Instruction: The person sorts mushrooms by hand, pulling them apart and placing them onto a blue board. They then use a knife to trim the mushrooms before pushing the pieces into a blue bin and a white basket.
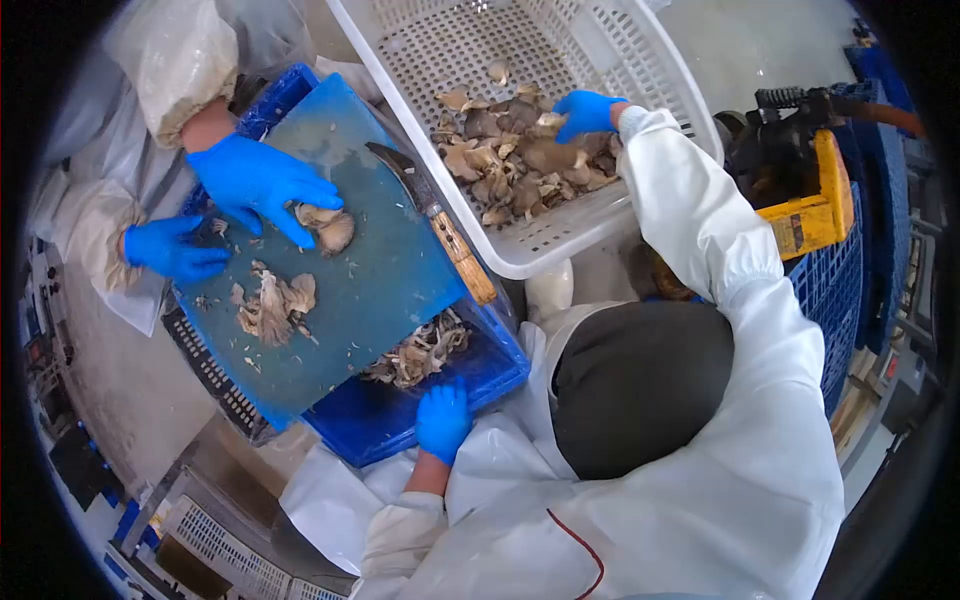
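Observation:
My left hand (265, 185), in a blue glove, comes in from the upper left and grips a brown oyster mushroom (335, 232) on the blue cutting board (390, 290). My right hand (175, 250), gloved too, hovers at the board's left edge, fingers apart and nothing visible in them. Between my hands and the board's lower half lies a loose cluster of torn mushrooms (270, 310), with small scraps around it. Along the board's right edge rests a knife (460, 255) with a curved dark blade and a wooden handle.
A co-worker in a dark cap (640, 390) leans in opposite. One of their hands (588, 115) reaches into a white basket (520, 260) of mushrooms; the other (443, 420) is at a blue bin (490, 370) holding trimmings. Yellow equipment (820, 200) stands at right.

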A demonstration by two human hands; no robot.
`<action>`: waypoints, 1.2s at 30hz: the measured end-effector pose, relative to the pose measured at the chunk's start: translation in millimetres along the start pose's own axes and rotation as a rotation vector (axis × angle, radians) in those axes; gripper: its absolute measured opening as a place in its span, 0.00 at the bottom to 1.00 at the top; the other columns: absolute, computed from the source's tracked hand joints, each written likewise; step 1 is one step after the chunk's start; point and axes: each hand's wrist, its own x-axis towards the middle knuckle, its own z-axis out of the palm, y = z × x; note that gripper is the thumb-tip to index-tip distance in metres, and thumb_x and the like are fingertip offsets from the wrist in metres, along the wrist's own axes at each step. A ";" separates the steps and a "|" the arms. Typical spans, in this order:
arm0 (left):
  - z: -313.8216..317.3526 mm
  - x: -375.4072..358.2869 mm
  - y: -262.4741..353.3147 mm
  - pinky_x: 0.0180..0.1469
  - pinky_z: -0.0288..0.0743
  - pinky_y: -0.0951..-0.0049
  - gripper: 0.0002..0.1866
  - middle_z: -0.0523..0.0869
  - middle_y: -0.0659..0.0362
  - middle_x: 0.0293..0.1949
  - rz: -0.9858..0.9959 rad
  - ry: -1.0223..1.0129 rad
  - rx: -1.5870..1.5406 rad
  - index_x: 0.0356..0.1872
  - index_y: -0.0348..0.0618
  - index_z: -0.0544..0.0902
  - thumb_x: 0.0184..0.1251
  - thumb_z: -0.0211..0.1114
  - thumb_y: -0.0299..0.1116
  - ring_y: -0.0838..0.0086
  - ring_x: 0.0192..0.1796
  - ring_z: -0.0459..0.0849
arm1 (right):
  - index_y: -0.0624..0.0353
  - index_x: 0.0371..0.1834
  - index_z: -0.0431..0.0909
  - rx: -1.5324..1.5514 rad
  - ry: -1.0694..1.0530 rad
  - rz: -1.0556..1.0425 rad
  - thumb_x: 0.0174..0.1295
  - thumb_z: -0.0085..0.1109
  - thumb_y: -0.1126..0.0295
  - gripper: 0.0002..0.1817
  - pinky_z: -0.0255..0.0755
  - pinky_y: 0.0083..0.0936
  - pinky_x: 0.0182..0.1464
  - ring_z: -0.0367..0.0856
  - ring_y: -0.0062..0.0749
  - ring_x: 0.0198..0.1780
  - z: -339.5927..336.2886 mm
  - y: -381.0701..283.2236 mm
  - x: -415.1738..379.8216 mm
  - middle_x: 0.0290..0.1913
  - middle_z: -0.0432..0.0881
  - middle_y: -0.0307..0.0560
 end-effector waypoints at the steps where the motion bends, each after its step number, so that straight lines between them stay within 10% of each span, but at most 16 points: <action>1: 1.0 -1.9 -0.1 0.33 0.67 0.68 0.23 0.75 0.56 0.29 0.000 0.029 -0.006 0.46 0.37 0.75 0.46 0.58 0.36 0.66 0.32 0.73 | 0.61 0.51 0.73 0.112 0.067 -0.060 0.40 0.67 0.57 0.33 0.72 0.30 0.43 0.79 0.36 0.38 -8.9 -1.4 -16.1 0.40 0.81 0.51; 6: 7.8 -2.9 1.4 0.35 0.68 0.66 0.18 0.76 0.55 0.29 -0.018 0.125 -0.032 0.42 0.38 0.77 0.47 0.57 0.35 0.64 0.34 0.75 | 0.62 0.49 0.73 1.036 0.153 0.037 0.53 0.60 0.60 0.23 0.72 0.29 0.31 0.78 0.30 0.27 -25.6 -3.1 -98.7 0.36 0.80 0.44; 9: 6.3 -7.1 2.0 0.35 0.67 0.65 0.16 0.76 0.55 0.29 0.028 0.238 -0.015 0.39 0.39 0.77 0.48 0.57 0.35 0.64 0.34 0.75 | 0.60 0.54 0.67 1.537 0.084 -0.215 0.57 0.53 0.62 0.22 0.73 0.33 0.43 0.77 0.38 0.42 -22.6 -12.3 -149.3 0.46 0.76 0.47; 13: 12.4 -9.8 1.4 0.34 0.67 0.64 0.12 0.75 0.55 0.28 0.030 0.243 -0.007 0.33 0.42 0.77 0.48 0.58 0.36 0.63 0.34 0.75 | 0.59 0.49 0.66 2.073 0.214 -0.510 0.57 0.49 0.60 0.19 0.65 0.51 0.51 0.71 0.48 0.47 -3.7 -14.7 -182.1 0.35 0.74 0.48; 17: 12.2 -11.2 4.6 0.35 0.68 0.64 0.09 0.75 0.55 0.27 0.020 0.257 0.020 0.28 0.44 0.75 0.47 0.60 0.37 0.63 0.33 0.75 | 0.60 0.44 0.68 1.433 0.597 -0.521 0.57 0.50 0.65 0.14 0.68 0.43 0.48 0.72 0.38 0.43 3.9 -33.5 -208.9 0.34 0.74 0.46; 19: 10.0 -12.6 4.5 0.35 0.68 0.63 0.09 0.75 0.55 0.27 0.037 0.300 0.043 0.28 0.44 0.75 0.47 0.60 0.37 0.63 0.33 0.75 | 0.59 0.42 0.69 1.449 0.518 -0.437 0.57 0.51 0.67 0.12 0.69 0.38 0.46 0.71 0.34 0.41 -9.4 -47.4 -229.9 0.33 0.73 0.45; 21: 10.9 -12.7 4.2 0.35 0.68 0.63 0.10 0.75 0.55 0.27 0.034 0.288 0.049 0.29 0.44 0.75 0.47 0.60 0.37 0.63 0.34 0.75 | 0.59 0.39 0.69 2.047 -0.046 -0.453 0.56 0.51 0.70 0.09 0.69 0.33 0.44 0.71 0.31 0.40 -35.8 -49.9 -254.7 0.32 0.72 0.44; 25: 12.6 -12.9 4.2 0.36 0.68 0.64 0.10 0.75 0.55 0.28 0.012 0.272 0.044 0.29 0.44 0.74 0.47 0.60 0.37 0.63 0.34 0.75 | 0.58 0.31 0.68 2.108 0.147 -0.480 0.46 0.55 0.72 0.09 0.67 0.28 0.37 0.71 0.27 0.36 -24.5 -52.5 -247.1 0.30 0.72 0.41; 28: 10.2 -13.0 4.9 0.36 0.69 0.64 0.09 0.75 0.56 0.27 0.027 0.301 0.045 0.28 0.44 0.74 0.47 0.60 0.36 0.63 0.34 0.76 | 0.58 0.31 0.68 0.117 0.840 -0.291 0.41 0.58 0.69 0.14 0.65 0.27 0.32 0.71 0.24 0.32 -24.0 -62.7 -254.6 0.27 0.72 0.37; 36: 13.1 -12.2 2.9 0.36 0.68 0.62 0.11 0.75 0.53 0.28 0.018 0.291 0.000 0.31 0.42 0.75 0.45 0.61 0.35 0.60 0.34 0.75 | 0.50 0.20 0.75 0.253 1.086 -0.408 0.35 0.60 0.62 0.09 0.65 0.27 0.28 0.70 0.35 0.22 -11.4 -61.8 -230.8 0.18 0.72 0.37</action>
